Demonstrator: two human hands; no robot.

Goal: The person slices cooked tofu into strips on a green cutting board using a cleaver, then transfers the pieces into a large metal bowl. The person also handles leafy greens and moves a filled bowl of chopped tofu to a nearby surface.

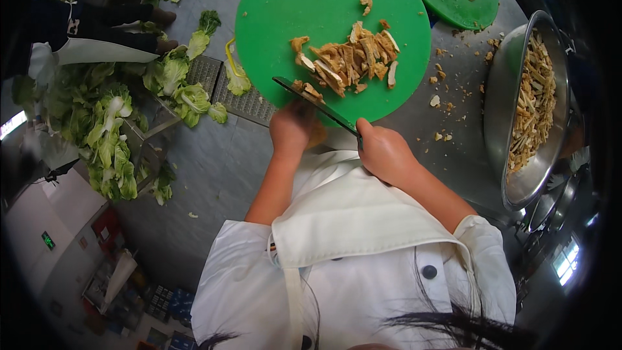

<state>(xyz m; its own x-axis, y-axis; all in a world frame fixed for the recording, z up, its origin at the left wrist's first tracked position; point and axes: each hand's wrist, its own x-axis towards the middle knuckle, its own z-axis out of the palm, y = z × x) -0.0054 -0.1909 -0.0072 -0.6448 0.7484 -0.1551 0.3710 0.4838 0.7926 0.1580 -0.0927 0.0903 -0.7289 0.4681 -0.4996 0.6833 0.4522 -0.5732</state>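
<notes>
Right hand (389, 153) closed round knife (330, 115); left hand (289, 132) by blade, fingers hidden, can't tell grip; brown strips (353, 61) on round green cutting board (272, 26).

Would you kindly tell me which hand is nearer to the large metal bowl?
Right. The right hand, gripping the knife, is to the left of the large metal bowl; the left hand is farther left.

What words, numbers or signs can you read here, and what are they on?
Green lit sign, lower left: too small and blurred to read.
Knife, big green board, metal bowl, white apron: no writing I can make out.
So, none I can read out.
</notes>
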